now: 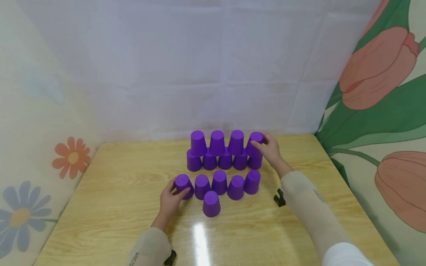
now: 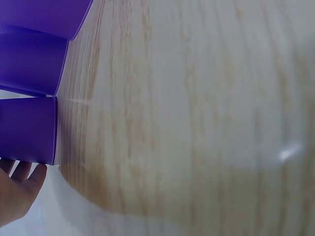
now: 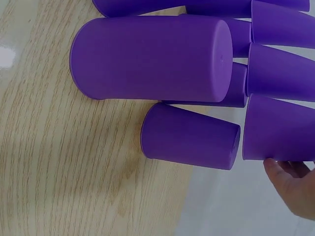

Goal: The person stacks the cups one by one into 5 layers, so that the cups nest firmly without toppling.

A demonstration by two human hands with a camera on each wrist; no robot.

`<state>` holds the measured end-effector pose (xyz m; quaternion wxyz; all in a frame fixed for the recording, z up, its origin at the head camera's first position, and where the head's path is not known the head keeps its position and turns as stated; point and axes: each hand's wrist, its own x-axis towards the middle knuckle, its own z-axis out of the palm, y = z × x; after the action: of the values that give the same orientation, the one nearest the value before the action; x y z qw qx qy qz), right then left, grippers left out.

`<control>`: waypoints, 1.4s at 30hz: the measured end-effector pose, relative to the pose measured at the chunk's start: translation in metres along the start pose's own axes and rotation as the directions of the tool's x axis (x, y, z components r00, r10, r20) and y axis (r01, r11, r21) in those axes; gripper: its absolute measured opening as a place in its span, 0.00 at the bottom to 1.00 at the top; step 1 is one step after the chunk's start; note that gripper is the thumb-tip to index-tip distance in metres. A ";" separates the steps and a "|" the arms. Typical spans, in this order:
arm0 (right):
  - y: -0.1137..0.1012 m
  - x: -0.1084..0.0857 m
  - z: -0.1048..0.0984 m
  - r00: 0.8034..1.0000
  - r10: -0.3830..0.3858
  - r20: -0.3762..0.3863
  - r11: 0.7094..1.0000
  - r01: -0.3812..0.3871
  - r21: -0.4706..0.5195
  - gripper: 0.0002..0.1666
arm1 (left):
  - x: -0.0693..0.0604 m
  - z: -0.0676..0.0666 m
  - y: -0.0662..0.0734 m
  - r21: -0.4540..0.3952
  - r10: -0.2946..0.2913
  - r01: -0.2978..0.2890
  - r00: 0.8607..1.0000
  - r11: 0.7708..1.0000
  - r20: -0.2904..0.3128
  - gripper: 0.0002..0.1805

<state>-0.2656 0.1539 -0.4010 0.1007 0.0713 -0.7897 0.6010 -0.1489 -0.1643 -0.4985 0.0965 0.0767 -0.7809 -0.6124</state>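
Note:
My right hand [image 1: 272, 151] holds an upside-down purple cup [image 1: 256, 138] by its sides, at the right end of a raised row of cups [image 1: 217, 143]. This row rests on a lower row of upside-down purple cups [image 1: 225, 161] at the back of the table. In the right wrist view, the held cup [image 3: 278, 130] is over the end cup [image 3: 192, 137] of the lower row. My left hand [image 1: 170, 199] grips the leftmost cup [image 1: 183, 181] of a loose front group, thumb and fingers on its sides. The left wrist view shows that cup [image 2: 27, 130] upright on its rim, near the tabletop.
Several more upside-down purple cups [image 1: 219, 183] stand in front of the stack, one cup [image 1: 211, 204] nearest me. All sit on a wooden table [image 1: 116, 207]. A white cloth [image 1: 199, 74] hangs behind, and flower-patterned panels [image 1: 382, 122] flank both sides.

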 end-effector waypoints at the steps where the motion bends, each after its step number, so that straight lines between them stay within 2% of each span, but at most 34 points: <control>1: 0.000 0.001 0.001 1.000 -0.003 -0.001 1.000 0.003 -0.004 0.26 | 0.000 0.000 0.001 0.000 -0.002 0.002 1.000 1.000 0.001 0.31; 6: 0.000 0.002 0.003 1.000 0.000 -0.009 1.000 0.000 -0.013 0.26 | -0.004 -0.003 0.002 -0.012 -0.030 0.030 1.000 0.999 0.003 0.32; 9: -0.012 -0.002 0.003 0.999 0.032 0.000 0.999 -0.032 0.011 0.26 | -0.007 -0.006 0.002 -0.022 -0.040 0.040 0.999 0.999 0.000 0.33; 11: -0.013 -0.002 0.003 0.999 0.048 0.008 0.999 -0.048 0.020 0.26 | -0.008 -0.009 0.002 -0.016 -0.047 0.047 0.999 0.999 -0.001 0.33; 14: -0.009 0.001 0.004 0.998 0.061 0.009 0.998 -0.061 0.015 0.27 | -0.010 -0.011 0.000 -0.012 -0.034 0.034 0.999 0.999 -0.016 0.33; 15: -0.005 0.003 0.004 0.998 0.059 0.007 0.998 -0.059 0.009 0.27 | -0.010 -0.012 -0.002 -0.021 -0.007 0.007 1.000 1.000 -0.020 0.33; 20: 0.002 0.006 0.006 0.999 0.054 -0.003 0.998 -0.054 -0.017 0.26 | -0.011 -0.015 -0.003 0.008 0.050 -0.049 0.998 0.999 -0.049 0.32; 23: 0.002 0.007 0.007 0.997 0.073 0.001 0.997 -0.073 -0.014 0.26 | -0.012 -0.019 0.003 0.038 0.028 -0.026 0.998 0.999 -0.058 0.33; 27: 0.003 0.008 0.007 0.995 0.102 0.005 0.995 -0.102 -0.002 0.27 | -0.012 -0.024 0.010 0.014 0.016 -0.015 0.998 1.000 -0.055 0.34; 30: 0.002 0.008 0.007 0.994 0.111 0.013 0.994 -0.111 0.003 0.28 | -0.011 -0.027 0.013 0.005 0.043 -0.043 0.998 0.999 -0.055 0.33; 33: 0.001 0.008 0.007 0.993 0.119 0.015 0.993 -0.119 -0.007 0.28 | -0.008 -0.032 0.008 0.021 0.093 -0.092 0.994 0.996 -0.060 0.31; 34: 0.000 0.008 0.007 0.993 0.121 0.018 0.993 -0.121 -0.013 0.29 | -0.005 -0.034 0.002 -0.003 0.117 -0.117 0.992 0.993 -0.057 0.30; 37: -0.001 0.007 0.005 0.991 0.132 0.012 0.991 -0.132 -0.029 0.31 | -0.004 -0.037 0.006 -0.017 0.127 -0.128 0.990 0.992 -0.055 0.30; 39: -0.002 0.006 0.003 0.990 0.139 0.011 0.990 -0.139 -0.034 0.33 | -0.004 -0.039 0.017 -0.025 0.111 -0.113 0.992 0.993 -0.052 0.31; 42: -0.002 0.002 0.000 0.989 0.145 0.010 0.989 -0.145 -0.031 0.34 | -0.002 -0.042 0.021 -0.022 0.129 -0.130 0.991 0.991 -0.037 0.30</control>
<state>-0.2676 0.1533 -0.3990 0.0530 0.0160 -0.8023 0.5943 -0.1371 -0.1982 -0.4681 0.1508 0.0353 -0.7750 -0.6127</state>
